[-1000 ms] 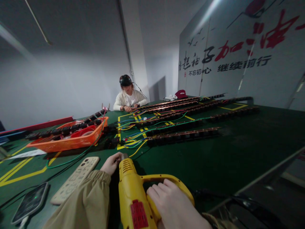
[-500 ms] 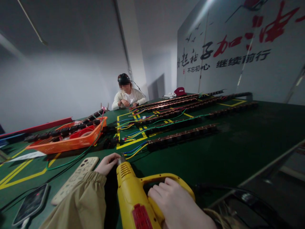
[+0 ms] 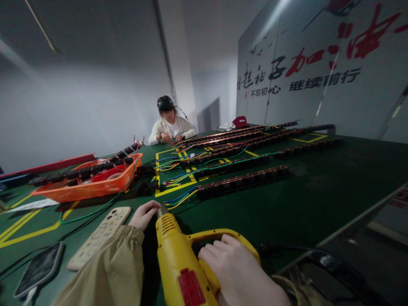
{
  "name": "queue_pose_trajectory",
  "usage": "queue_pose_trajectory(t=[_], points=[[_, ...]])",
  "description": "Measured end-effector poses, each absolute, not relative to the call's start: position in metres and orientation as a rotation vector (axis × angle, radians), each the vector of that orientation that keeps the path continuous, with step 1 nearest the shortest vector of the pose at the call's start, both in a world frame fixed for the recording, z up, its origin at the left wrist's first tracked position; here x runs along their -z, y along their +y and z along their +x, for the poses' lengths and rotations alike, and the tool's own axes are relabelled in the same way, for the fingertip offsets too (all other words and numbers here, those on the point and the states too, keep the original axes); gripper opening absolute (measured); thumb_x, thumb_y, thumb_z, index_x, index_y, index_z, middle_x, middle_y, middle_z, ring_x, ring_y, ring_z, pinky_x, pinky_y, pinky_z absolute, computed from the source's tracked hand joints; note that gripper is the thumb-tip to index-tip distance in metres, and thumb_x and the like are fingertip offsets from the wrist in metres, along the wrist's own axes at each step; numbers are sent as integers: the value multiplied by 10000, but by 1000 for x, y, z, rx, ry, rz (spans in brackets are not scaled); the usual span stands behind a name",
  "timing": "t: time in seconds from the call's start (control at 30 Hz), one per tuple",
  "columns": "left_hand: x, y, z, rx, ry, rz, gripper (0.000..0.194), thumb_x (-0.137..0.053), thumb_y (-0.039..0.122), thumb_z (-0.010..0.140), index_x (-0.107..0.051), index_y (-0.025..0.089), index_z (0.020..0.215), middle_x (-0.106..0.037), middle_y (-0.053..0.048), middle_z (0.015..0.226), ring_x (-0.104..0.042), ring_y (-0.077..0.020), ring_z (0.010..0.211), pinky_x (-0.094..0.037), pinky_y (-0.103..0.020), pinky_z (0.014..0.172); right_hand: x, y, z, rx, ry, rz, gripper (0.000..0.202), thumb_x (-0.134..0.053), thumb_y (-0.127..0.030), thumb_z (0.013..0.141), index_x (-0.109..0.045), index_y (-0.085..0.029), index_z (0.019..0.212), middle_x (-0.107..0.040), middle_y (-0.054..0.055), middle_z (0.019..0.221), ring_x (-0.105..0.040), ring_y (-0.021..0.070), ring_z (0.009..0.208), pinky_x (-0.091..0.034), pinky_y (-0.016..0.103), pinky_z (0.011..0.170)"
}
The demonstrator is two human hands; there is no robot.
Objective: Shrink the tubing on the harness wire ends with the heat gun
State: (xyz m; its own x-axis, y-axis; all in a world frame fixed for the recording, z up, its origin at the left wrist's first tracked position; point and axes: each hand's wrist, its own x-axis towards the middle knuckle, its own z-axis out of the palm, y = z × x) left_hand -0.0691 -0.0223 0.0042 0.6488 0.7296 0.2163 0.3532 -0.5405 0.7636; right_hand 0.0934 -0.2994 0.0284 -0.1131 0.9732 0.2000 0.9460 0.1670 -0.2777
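Note:
My right hand is wrapped round the handle of a yellow heat gun with a red label. The gun's metal nozzle points away from me, close to the fingertips of my left hand. That hand is closed in a pinch at the ends of blue and yellow wires; the nozzle partly hides what is between its fingers. The wires run to the nearest long black bar with copper strips, which lies on the green table.
Several similar bars lie farther back. At left stand an orange basket of black parts, a patterned phone case and a phone on a cable. A co-worker sits across the table, near a dark red cap.
Both my hands and the heat gun stay almost in place. The view has shifted slightly, and the phone's screen looks darker than before.

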Motion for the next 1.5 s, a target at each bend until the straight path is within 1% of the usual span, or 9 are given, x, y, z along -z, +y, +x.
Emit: queue_pose_trajectory(t=[0.1, 0.27, 0.37, 0.47, 0.57, 0.8, 1.07, 1.3, 1.5], points=[[-3, -23, -69, -695, 843, 2152, 298, -489, 398, 657, -628, 148, 743, -651, -63, 751, -583, -228, 784, -444, -342, 785, -31, -298, 95, -112, -2127, -1832, 168, -519, -257, 703, -521, -209, 864, -610, 0, 883, -500, 167, 773, -296, 311, 791], [-1, -24, -66, -670, 835, 2041, 285, -504, 399, 640, -608, 155, 746, -622, -32, 676, -571, -189, 686, -455, -314, 707, -34, -296, 101, -135, -2113, -1842, 177, -551, -306, 694, -527, -208, 839, -613, 5, 842, -498, 171, 733, -294, 308, 717], [0, -24, -65, -670, 830, 1976, 294, -532, 408, 626, -605, 148, 742, -619, -32, 685, -567, -172, 661, -454, -302, 687, -34, -298, 108, -128, -2078, -1872, 168, -554, -262, 666, -527, -207, 822, -606, 2, 826, -494, 170, 721, -291, 305, 696], [0, -24, -64, -672, 823, 1958, 306, -545, 416, 624, -610, 140, 740, -626, -43, 714, -565, -166, 666, -452, -294, 673, -34, -301, 115, -89, -2029, -1911, 182, -530, -203, 660, -529, -205, 843, -599, 2, 837, -500, 170, 746, -291, 305, 712], [2, -22, -66, -661, 818, 1959, 316, -552, 423, 634, -615, 138, 755, -632, -48, 729, -566, -165, 670, -451, -291, 666, -33, -304, 124, -50, -1982, -1950, 201, -524, -193, 685, -536, -202, 886, -598, 4, 861, -505, 170, 776, -291, 304, 724], [9, -16, -68, -667, 819, 2008, 344, -549, 447, 667, -624, 138, 799, -613, -39, 673, -569, -174, 670, -450, -300, 668, -30, -315, 138, 8, -1937, -2030, 255, -524, -146, 652, -531, -205, 900, -595, -2, 876, -505, 172, 791, -307, 309, 743], [7, -19, -65, -734, 832, 1929, 399, -594, 493, 631, -618, 142, 818, -610, -40, 657, -570, -173, 655, -463, -300, 637, -26, -329, 146, 107, -1928, -2071, 241, -478, -106, 716, -535, -199, 931, -603, 25, 896, -532, 167, 816, -331, 301, 766], [11, -16, -65, -766, 871, 1954, 416, -547, 532, 658, -634, 149, 795, -585, -20, 625, -538, -152, 619, -447, -270, 597, -25, -326, 143, 67, -1914, -2096, 251, -484, -111, 685, -543, -195, 914, -606, 27, 903, -524, 175, 811, -326, 308, 777], [10, -15, -65, -768, 902, 1995, 389, -549, 540, 645, -618, 167, 731, -565, -6, 598, -534, -151, 598, -442, -266, 588, -20, -317, 126, -3, -1928, -2067, 329, -484, -149, 665, -551, -182, 986, -605, 39, 951, -521, 196, 858, -304, 340, 840]])
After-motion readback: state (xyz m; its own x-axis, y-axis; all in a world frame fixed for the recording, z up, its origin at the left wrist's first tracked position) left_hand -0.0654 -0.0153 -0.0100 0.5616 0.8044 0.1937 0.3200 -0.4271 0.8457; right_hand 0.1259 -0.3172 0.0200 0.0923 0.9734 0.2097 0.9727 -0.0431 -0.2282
